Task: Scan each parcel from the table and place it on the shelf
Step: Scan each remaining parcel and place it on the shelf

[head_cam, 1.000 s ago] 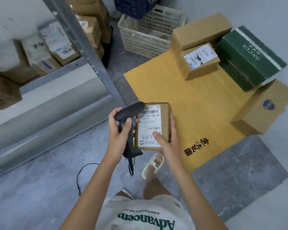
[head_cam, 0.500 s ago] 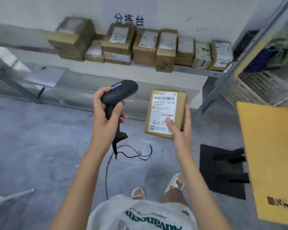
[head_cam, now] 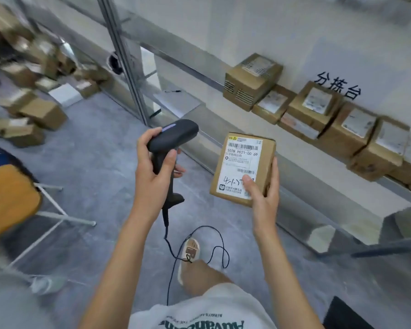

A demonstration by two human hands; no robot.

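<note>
Here the right hand (head_cam: pixel 262 198) is gripping the parcel (head_cam: pixel 243 168), thumb lying on its label, holding it in the air in front of the shelf (head_cam: pixel 294 172). Left hand (head_cam: pixel 152 172) is wrapping the scanner (head_cam: pixel 170 148) just left of the parcel, not touching it. Boxes (head_cam: pixel 316 110) are sitting in a row on the shelf beyond the parcel.

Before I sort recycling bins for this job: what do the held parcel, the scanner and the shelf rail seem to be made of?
Parcel: brown cardboard, matte, with a white printed paper label, barcode showing. Scanner: likely moulded black plastic, with a dull sheen along its head. Shelf rail: looks like grey metal, smooth and faintly reflective, though blur leaves the finish uncertain.
</note>
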